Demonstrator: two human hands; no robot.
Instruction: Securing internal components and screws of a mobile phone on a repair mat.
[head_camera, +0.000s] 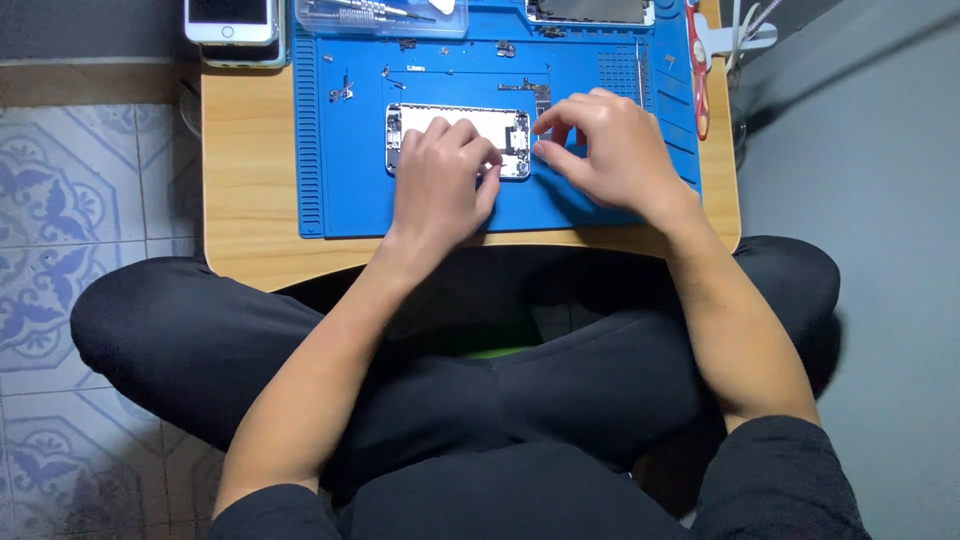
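A: How is the opened phone shell (458, 125) best handled?

B: It lies on the blue mat (340, 190), half under the curled left hand (440, 185), which presses it flat. The right hand (610, 150) is pinched at its right end; what is gripped cannot be told. Small, steady motions are advised.

A: And room beyond?

B: Loose screws (342, 92) lie past the left knuckles; red-handled tool (697, 70) right of the right hand.

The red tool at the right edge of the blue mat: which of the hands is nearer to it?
The right hand. It lies just left of the red tool, apart from it. The left hand is farther left, resting on the opened phone.
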